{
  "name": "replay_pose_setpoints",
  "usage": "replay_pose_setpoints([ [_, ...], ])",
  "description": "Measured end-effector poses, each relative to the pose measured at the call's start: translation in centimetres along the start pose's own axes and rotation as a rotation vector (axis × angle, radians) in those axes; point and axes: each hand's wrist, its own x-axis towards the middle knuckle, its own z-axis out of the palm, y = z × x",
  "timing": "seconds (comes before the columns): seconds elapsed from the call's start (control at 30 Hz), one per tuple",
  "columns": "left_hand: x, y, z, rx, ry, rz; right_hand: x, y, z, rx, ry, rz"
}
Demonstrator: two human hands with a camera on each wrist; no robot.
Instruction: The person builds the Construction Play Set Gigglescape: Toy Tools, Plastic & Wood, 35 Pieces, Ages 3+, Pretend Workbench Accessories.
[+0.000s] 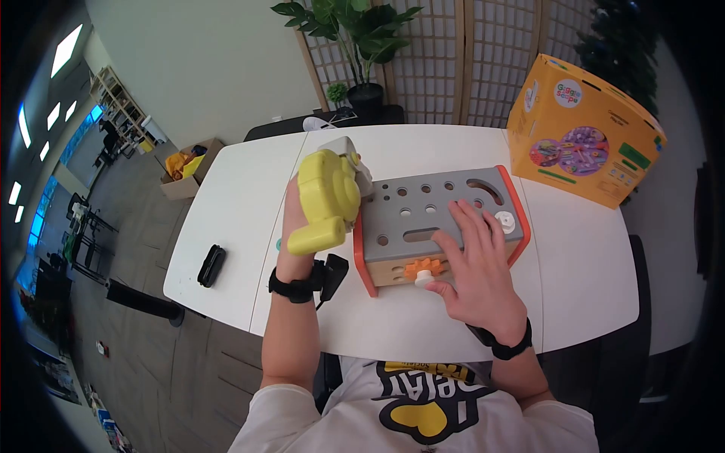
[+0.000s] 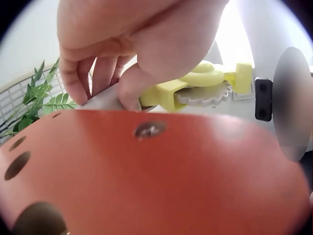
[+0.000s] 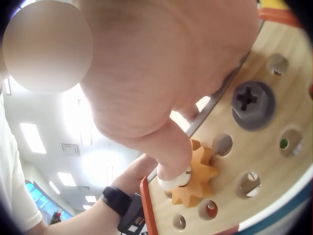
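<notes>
A yellow toy circular saw [image 1: 326,192] with a grey toothed blade is gripped in my left hand [image 1: 292,208], upright just left of the toy workbench [image 1: 393,215]. In the left wrist view, the fingers and thumb curl round the saw's grey part, just above the bench's red side panel [image 2: 161,171]. My right hand [image 1: 481,275] lies over the bench's right part, fingers stretched across the grey top. Its thumb presses a white bolt [image 3: 172,183] in front of an orange gear [image 3: 201,171] on the wooden front.
A grey cross-slot bolt [image 3: 253,105] sits in the front panel, and a white bolt [image 1: 504,221] in the top. A large orange box [image 1: 581,136] stands at the back right of the white table [image 1: 578,279]. A black case [image 1: 211,266] lies far left.
</notes>
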Motion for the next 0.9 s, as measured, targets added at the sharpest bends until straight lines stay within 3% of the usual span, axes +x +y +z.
replay_pose_setpoints([
  [0.07, 0.1, -0.7, 1.4, 0.171, 0.003, 0.07, -0.2, 0.0, -0.1, 0.016, 0.008, 0.008],
  [0.3, -0.2, 2.3, 3.2, 0.423, -0.017, -0.053, -0.4, -0.1, 0.0, 0.062, 0.033, 0.029],
  [0.6, -0.5, 2.2, 3.5, 0.455, -0.019, -0.064, -0.6, 0.0, 0.2, 0.054, 0.051, 0.016],
  [0.9, -0.4, 1.2, 2.8, 0.592, -0.074, 0.05, -0.6, 0.0, 0.3, 0.023, 0.035, 0.009],
])
